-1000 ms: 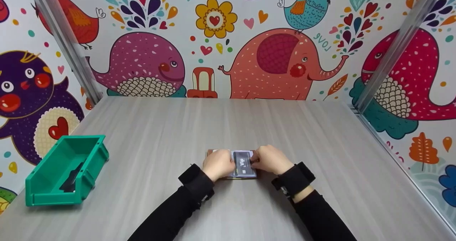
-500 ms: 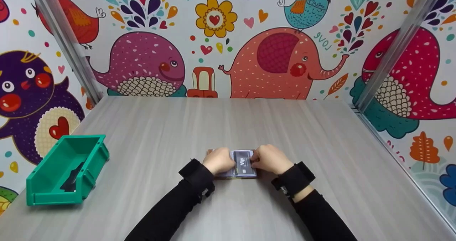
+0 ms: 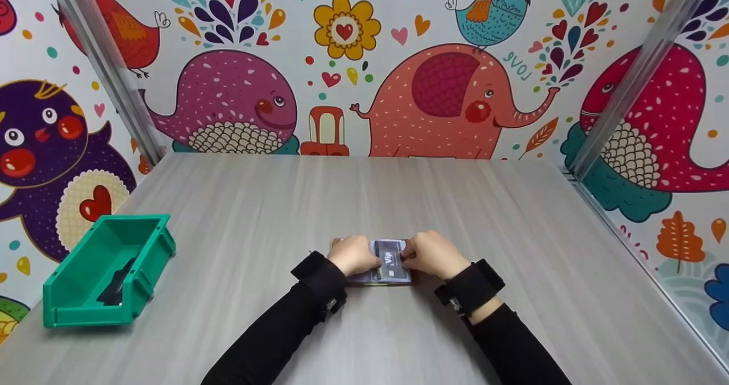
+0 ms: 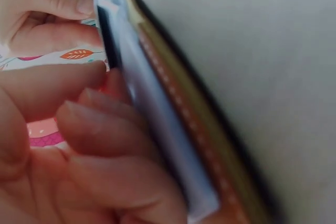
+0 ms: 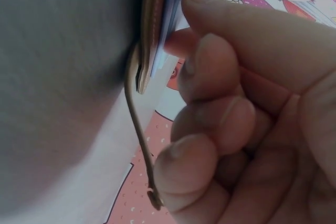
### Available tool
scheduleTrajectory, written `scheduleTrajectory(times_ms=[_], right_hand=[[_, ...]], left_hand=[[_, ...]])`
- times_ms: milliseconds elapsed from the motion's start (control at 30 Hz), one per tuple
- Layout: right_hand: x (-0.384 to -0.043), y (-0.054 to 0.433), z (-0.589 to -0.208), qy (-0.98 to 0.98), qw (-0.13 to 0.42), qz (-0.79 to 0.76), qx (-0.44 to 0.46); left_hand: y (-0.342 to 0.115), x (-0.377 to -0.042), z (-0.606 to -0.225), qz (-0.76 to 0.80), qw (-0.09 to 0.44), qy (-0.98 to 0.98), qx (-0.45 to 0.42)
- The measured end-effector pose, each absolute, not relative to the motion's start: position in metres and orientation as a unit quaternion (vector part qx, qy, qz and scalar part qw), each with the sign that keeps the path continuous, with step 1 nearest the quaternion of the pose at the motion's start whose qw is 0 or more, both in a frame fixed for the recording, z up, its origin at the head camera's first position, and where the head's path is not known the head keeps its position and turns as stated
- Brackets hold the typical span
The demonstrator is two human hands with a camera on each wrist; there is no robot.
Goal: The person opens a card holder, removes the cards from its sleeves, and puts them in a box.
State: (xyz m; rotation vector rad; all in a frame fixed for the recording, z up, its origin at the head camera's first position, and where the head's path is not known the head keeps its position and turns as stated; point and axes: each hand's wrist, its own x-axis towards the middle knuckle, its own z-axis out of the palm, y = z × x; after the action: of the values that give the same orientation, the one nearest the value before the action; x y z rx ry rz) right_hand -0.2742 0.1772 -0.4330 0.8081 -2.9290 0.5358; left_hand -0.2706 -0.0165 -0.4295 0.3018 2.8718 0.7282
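We see the right hand with thumb and forefinger pinching the card at its right edge, the other fingers folded in toward the palm. The left hand is curled against the clear sleeves on the card's other side, thumb and forefinger drawn together in what we read as a pinch on the film; whether it also grips the card there, we cannot tell.

The card, dark and marked "Vip", lies at the sleeves between the two hands. We judge it light, thin and stiff, with a smooth face apt to slide under a fingertip, so we would hold it by its edges. The sleeves look soft and floppy, likely to cling or crease; we would take them near a corner, gently.

Under them lies the wallet, brown with pale stitching, open on the table. It looks bendable but firmer than the film, so its stitched border seems the best place to steady it. A strap hangs out from it by the right hand's curled fingers. Well apart, to the left, stands the green bin, something dark inside it.
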Motion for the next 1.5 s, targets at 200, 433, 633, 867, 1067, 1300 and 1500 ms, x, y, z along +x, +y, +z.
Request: scheduleTrajectory(times_ms=[200, 433, 633, 867, 1067, 1300, 1500], right_hand=[[-0.2732, 0.1764, -0.4317, -0.952, 0.024, 0.175, 0.250], [-0.2732, 0.1758, -0.4320, -0.957, 0.017, 0.175, 0.232], [-0.2717, 0.1756, -0.4315, -0.958, 0.023, 0.171, 0.227], [-0.2723, 0.1756, -0.4314, -0.961, 0.016, 0.175, 0.213], [-0.2733, 0.1760, -0.4320, -0.963, 0.009, 0.174, 0.207], [-0.2729, 0.1753, -0.4313, -0.962, 0.008, 0.181, 0.205], [-0.2733, 0.1757, -0.4321, -0.962, 0.006, 0.181, 0.206]], left_hand=[[-0.0147, -0.2699, -0.4292, 0.237, 0.084, 0.963, 0.098], [-0.0145, -0.2704, -0.4306, 0.234, 0.078, 0.964, 0.102], [-0.0136, -0.2698, -0.4314, 0.235, 0.078, 0.964, 0.097], [-0.0132, -0.2687, -0.4312, 0.233, 0.075, 0.964, 0.102], [-0.0135, -0.2681, -0.4307, 0.233, 0.072, 0.964, 0.111], [-0.0132, -0.2680, -0.4302, 0.232, 0.082, 0.963, 0.106], [-0.0131, -0.2688, -0.4303, 0.234, 0.090, 0.963, 0.101]])
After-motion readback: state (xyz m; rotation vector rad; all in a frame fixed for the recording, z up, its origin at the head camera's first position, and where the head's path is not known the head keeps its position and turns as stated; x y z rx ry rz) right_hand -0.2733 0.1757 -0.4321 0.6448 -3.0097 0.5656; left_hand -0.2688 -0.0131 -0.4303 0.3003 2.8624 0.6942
